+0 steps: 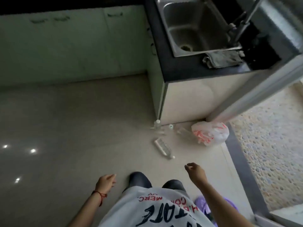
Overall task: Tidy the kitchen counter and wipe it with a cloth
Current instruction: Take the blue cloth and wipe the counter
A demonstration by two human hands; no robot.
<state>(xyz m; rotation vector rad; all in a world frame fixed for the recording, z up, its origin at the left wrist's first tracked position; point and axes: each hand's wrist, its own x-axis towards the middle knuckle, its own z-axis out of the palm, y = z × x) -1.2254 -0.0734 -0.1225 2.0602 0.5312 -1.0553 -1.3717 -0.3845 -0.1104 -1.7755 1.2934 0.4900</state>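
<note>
Below, left hand (106, 181): empty, fingers loosely curled, forearm angled inward over the floor. Right hand (195, 171): empty, fingers slack and part-spread, wrist bent, near a clear bottle (163, 148) lying on the tiles. Grey cloth (221, 59): crumpled on the dark counter (180, 72), touching the sink (165, 22) rim.

Dark grey cloth (222, 58), seemingly crumpled, on black counter (180, 71) beside sink (193, 28).

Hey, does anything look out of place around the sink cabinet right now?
Yes. Clear plastic bottles lie on the floor by the cabinet's corner, one on its side, next to a white plastic bag. A grey cloth sits crumpled on the counter beside the sink.
</note>
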